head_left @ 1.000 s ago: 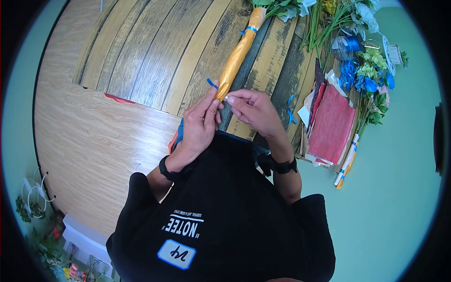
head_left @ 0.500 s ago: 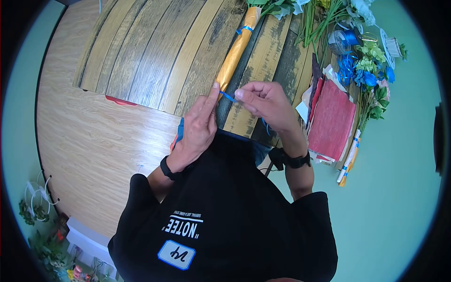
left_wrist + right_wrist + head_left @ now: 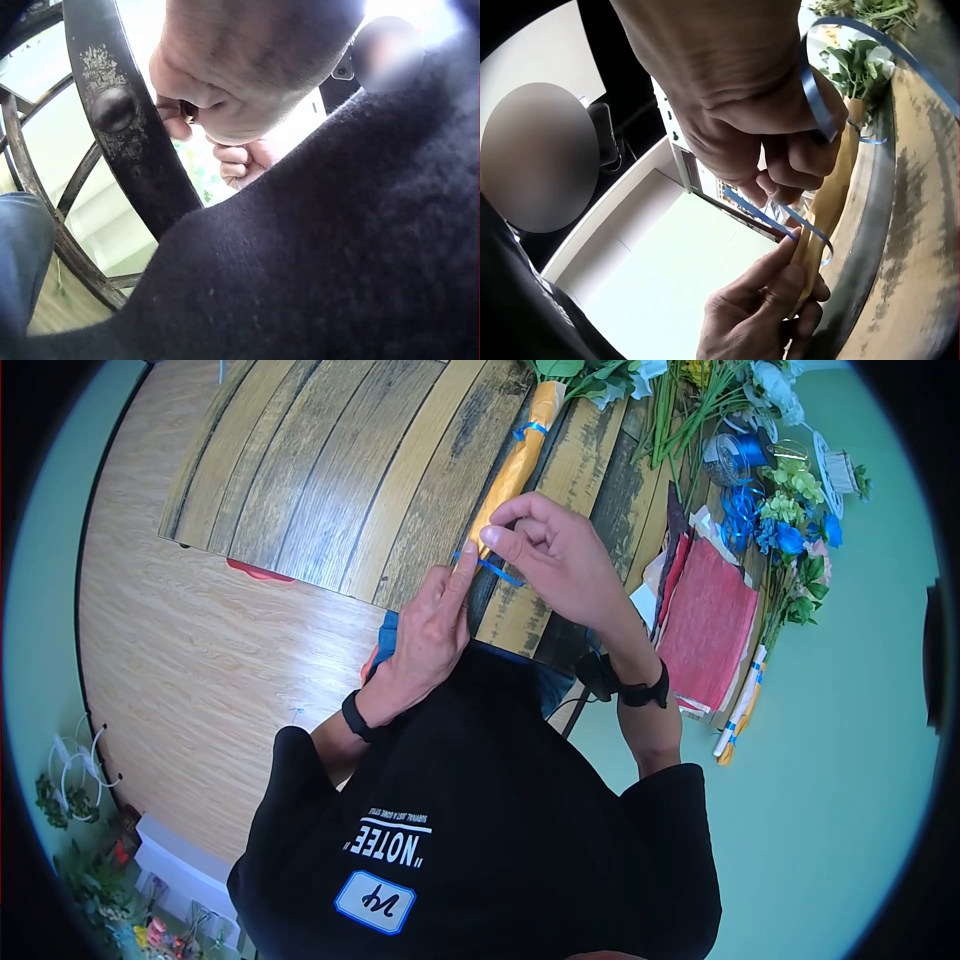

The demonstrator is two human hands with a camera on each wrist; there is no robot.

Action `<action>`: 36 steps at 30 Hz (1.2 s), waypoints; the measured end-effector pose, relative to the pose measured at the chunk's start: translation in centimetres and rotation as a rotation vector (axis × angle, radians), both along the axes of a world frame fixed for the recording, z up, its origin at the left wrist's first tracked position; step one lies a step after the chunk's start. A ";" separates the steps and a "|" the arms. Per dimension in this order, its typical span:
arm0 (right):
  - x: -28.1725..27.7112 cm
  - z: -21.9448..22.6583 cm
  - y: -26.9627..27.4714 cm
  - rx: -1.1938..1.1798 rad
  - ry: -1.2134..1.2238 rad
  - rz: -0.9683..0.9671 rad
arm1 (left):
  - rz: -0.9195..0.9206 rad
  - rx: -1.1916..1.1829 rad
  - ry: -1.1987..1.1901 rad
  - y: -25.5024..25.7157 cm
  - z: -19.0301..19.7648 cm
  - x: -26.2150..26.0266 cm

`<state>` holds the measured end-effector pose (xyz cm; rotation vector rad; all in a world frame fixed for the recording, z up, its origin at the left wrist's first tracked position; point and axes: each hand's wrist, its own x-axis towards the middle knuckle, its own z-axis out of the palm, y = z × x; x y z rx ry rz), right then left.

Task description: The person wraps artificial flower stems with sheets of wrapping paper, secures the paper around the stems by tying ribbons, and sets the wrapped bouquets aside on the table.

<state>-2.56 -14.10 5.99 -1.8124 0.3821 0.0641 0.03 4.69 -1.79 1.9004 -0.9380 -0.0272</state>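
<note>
A bouquet handle wrapped in gold paper (image 3: 512,472) slants across the table, leaves at its far end and a blue ribbon tie (image 3: 534,428) near the top. My left hand (image 3: 430,625) grips its lower end, index finger pointing up along the wrap. A second blue ribbon (image 3: 503,574) crosses the wrap at that fingertip. My right hand (image 3: 562,565) is over the wrap with fingers curled, pinching ribbon. In the right wrist view, a ribbon loop (image 3: 825,238) hangs by the gold paper, and a long strand trails over the hand. The left wrist view mostly shows sleeve and wrist.
Red and dark wrapping sheets (image 3: 705,610) are stacked at the table's right edge. Beyond them lie a blue ribbon spool (image 3: 752,450), artificial flowers (image 3: 795,495) and a finished-looking wrapped stem (image 3: 740,705). The table's near edge (image 3: 330,592) runs beside my left hand.
My right hand first drew the blue ribbon out to the right, then came back left and up over the gold wrap. The left hand keeps its grip, its index finger now extended.
</note>
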 end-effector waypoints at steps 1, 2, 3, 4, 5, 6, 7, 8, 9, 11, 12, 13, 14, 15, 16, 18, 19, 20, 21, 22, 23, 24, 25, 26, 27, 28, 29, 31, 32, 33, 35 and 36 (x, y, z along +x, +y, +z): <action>0.0 0.3 0.1 0.000 -0.001 0.001 | 0.000 0.003 0.006 0.0 -0.2 0.0; -0.1 0.7 0.3 0.070 -0.057 -0.021 | 0.000 0.006 0.013 0.1 -0.2 -0.1; -0.2 0.9 0.3 0.140 -0.113 -0.042 | 0.001 0.006 0.013 0.0 -0.2 0.0; -0.4 0.7 0.2 0.139 -0.112 -0.042 | 0.001 0.008 0.015 0.0 0.0 0.0; -0.8 0.5 -0.1 0.103 -0.079 0.011 | 0.000 0.011 0.016 0.0 0.0 0.0; -1.1 0.3 -0.3 0.067 -0.046 0.063 | -0.002 0.011 0.018 0.1 0.0 0.0; -1.2 0.7 -0.2 0.067 -0.043 0.060 | -0.005 0.004 0.022 0.1 -0.1 0.0; -1.2 1.5 -0.1 -0.127 0.063 0.120 | -0.009 -0.004 0.025 0.0 -0.1 -0.1; -1.2 2.0 -0.1 -0.321 0.168 0.180 | -0.011 -0.005 0.026 0.0 -0.1 -0.1; -1.4 1.0 -0.3 -0.234 0.192 0.173 | -0.009 0.005 0.027 0.0 0.0 -0.1; -1.5 0.2 -0.4 -0.147 0.214 0.168 | -0.009 0.004 0.026 0.0 0.0 -0.1; -1.7 -0.7 -0.6 -0.148 0.214 0.169 | -0.011 0.002 0.031 0.0 -0.1 -0.1; -1.9 -1.6 -0.8 -0.045 0.201 0.186 | -0.012 -0.001 0.037 0.0 -0.1 -0.1; -2.1 -2.1 -0.9 0.059 0.188 0.201 | -0.011 -0.001 0.037 0.0 -0.1 -0.1; -2.0 -1.9 -0.9 0.058 0.189 0.202 | -0.009 -0.015 0.036 -0.1 -0.1 -0.1; -1.9 -1.2 -0.6 0.140 0.180 0.175 | -0.008 -0.028 0.036 -0.1 -0.3 0.0; -1.9 -0.6 -0.5 0.141 0.181 0.174 | -0.002 -0.033 0.044 0.0 -0.4 0.0; -1.9 0.0 -0.5 0.151 0.216 0.168 | 0.002 -0.038 0.051 0.0 -0.4 0.0; -1.9 0.3 -0.5 0.161 0.251 0.160 | 0.001 -0.039 0.050 -0.1 -0.2 0.1; -2.1 0.3 -0.6 0.161 0.251 0.159 | 0.007 -0.040 0.060 -0.1 0.0 0.2; -2.3 0.3 -0.6 0.171 0.240 0.151 | 0.013 -0.039 0.070 -0.1 0.2 0.2; -2.4 0.3 -0.6 0.181 0.228 0.144 | 0.013 -0.039 0.071 -0.1 0.1 0.2; -2.5 0.4 -0.6 0.181 0.229 0.144 | 0.014 -0.046 0.066 -0.1 0.0 0.2; -2.5 0.6 -0.6 0.185 0.225 0.135 | 0.016 -0.052 0.062 -0.2 -0.1 0.2; -2.6 0.7 -0.6 0.189 0.221 0.126 | 0.014 -0.053 0.063 -0.2 -0.1 0.2; -2.6 0.5 -0.7 0.188 0.221 0.124 | 0.010 -0.052 0.060 -0.2 -0.2 0.2; -2.6 0.3 -0.7 0.201 0.212 0.127 | 0.007 -0.052 0.059 -0.2 -0.2 0.2; -2.5 0.3 -0.9 0.215 0.203 0.131 | 0.005 -0.051 0.064 -0.2 -0.3 0.2; -2.2 0.8 -0.9 0.199 0.215 0.123 | 0.005 -0.049 0.069 -0.2 -0.3 0.2; -2.0 1.2 -1.0 0.182 0.227 0.115 | 0.005 -0.049 0.069 -0.2 -0.2 0.1; -1.4 2.3 -1.0 0.194 0.223 0.093 | 0.028 -0.056 0.085 -0.4 0.1 0.1; -1.2 2.7 -1.0 0.207 0.221 0.070 | 0.030 -0.056 0.083 -0.4 0.1 0.2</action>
